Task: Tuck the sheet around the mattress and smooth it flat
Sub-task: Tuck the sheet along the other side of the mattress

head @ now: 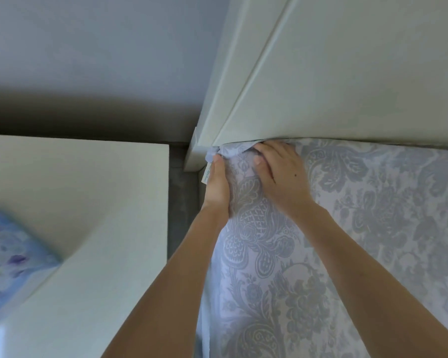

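Observation:
A pale lilac sheet (360,215) with a grey floral damask pattern covers the mattress on the right. Its far left corner is bunched where the mattress meets the white headboard (334,81). My left hand (217,187) lies along the mattress's left edge, fingers curled on the bunched sheet corner (212,153), where a small white label hangs. My right hand (279,171) presses flat on the sheet just right of that corner, fingertips at the headboard gap. The mattress itself is hidden under the sheet.
A white bedside cabinet top (88,202) stands to the left, across a narrow dark gap (183,202) from the bed. A blue floral cloth (8,254) lies on its near left part. The grey wall (88,47) rises behind.

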Available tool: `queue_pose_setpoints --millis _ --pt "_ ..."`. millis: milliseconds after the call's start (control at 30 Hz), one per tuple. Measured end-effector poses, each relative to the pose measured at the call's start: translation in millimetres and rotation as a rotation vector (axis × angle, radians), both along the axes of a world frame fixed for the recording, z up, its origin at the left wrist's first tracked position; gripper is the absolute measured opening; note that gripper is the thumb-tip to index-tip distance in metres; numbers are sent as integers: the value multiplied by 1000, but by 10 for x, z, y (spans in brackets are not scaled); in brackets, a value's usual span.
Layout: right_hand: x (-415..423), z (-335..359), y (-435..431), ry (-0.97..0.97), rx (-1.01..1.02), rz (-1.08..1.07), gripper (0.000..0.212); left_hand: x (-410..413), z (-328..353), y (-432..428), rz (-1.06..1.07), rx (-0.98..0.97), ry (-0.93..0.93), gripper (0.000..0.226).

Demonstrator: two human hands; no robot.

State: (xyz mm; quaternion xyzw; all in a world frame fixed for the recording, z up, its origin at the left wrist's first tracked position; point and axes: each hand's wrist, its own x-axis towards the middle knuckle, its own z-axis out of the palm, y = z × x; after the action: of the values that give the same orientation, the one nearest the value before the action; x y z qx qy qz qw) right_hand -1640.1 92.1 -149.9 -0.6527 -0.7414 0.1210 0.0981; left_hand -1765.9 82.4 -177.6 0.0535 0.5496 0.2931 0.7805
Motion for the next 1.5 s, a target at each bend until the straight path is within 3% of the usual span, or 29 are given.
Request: queue_pose_setpoints --millis 233,400,567,667,733,833,933,967,1067,1167,1367,1433,1500 --pt "114 28 -116 22 -32 69 47 21 39 92 -134 12 74 80" --pt "152 94 -164 1 -44 69 54 -39 207 121 -103 97 42 75" --pt "174 550 -237 140 149 73 44 84 504 -13 -56 109 -33 86" --pt "345 1081 -253 345 296 -103 39 187 774 -186 -84 175 -128 87" --pt "503 1423 -202 334 328 -210 38 243 979 -310 -144 237 -149 86" --pt "647 1934 -78 250 72 -184 19 269 1176 -381 -238 301 -130 85" --pt "765 2345 78 225 -548 -97 32 246 1310 -333 -337 315 -93 90" --pt "804 2416 121 171 -667 -60 35 240 1340 -324 -364 315 -82 91" --pt "814 2494 203 -74 -738 77 31 229 1393 -325 -381 305 -84 91" --pt "720 2520 203 -156 -741 141 17 217 1411 -335 -372 292 -107 91" --pt "662 2670 212 -231 -527 75 29 180 1412 -310 -357 270 -139 88" --pt "624 2809 236 -255 -237 -18 17 175 1394 -301 -363 266 -146 88" --pt "581 2865 229 -280 197 -151 12 182 1377 -292 -360 252 -141 87"
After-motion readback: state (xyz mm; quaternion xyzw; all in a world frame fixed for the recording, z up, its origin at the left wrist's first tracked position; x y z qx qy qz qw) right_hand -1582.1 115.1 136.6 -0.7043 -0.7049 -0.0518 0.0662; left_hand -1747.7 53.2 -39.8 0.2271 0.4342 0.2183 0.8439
